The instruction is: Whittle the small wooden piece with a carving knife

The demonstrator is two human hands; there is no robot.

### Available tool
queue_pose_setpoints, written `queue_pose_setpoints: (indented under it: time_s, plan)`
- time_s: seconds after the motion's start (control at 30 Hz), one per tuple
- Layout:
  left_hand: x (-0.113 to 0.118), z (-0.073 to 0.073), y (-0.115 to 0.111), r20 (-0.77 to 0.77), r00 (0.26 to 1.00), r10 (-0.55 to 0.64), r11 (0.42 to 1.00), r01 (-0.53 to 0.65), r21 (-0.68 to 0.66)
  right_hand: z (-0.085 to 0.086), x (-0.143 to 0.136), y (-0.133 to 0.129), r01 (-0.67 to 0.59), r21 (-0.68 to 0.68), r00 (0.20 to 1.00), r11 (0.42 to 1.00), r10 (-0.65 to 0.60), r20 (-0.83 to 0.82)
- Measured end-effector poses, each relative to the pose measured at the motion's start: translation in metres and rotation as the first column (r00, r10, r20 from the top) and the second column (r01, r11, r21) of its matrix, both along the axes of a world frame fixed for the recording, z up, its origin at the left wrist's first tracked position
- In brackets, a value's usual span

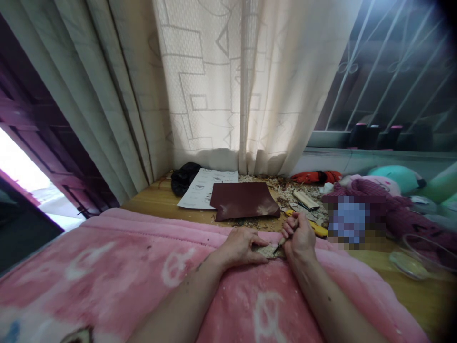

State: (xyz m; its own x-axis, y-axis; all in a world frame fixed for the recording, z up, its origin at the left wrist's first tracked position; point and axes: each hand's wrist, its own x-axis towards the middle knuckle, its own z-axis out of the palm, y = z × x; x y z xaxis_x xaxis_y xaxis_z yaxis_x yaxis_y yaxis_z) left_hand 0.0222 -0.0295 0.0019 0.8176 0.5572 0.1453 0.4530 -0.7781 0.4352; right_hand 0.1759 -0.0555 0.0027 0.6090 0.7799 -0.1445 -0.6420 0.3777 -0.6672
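So my left hand [244, 247] is pinching the small pale piece [267, 251], and just right of it my right hand [299, 238] grips a thin tool [280, 244], tip at the piece.

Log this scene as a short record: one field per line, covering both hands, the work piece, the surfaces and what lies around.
Left hand: left hand holds one end of a small pale piece
Right hand: right hand grips a slim tool, dark tip at the piece
Under the hands: pink blanket
Beyond the blanket: wooden surface with scattered shavings or scraps
Sheets: maroon sheet, partly over a white printed sheet
Far left corner of surface: black bag
Right side: plush toys
Unclear: the tool's exact type
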Motion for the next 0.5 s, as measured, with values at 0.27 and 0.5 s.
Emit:
queue_pose_setpoints:
  time_s: [0.27,0.5]
  plan:
    - [0.0007,0.006,-0.0018,-0.055,0.998,0.01,1.0,-0.012,-0.026,0.0059,-0.0069,-0.0041,-0.024,0.063,0.999,0.998,0.022,0.038]
    - [0.001,0.0061,-0.0023,-0.052,0.999,0.001,1.0,-0.002,-0.022,0.008,-0.0102,-0.0045,-0.02,0.081,0.996,0.996,0.013,0.089]
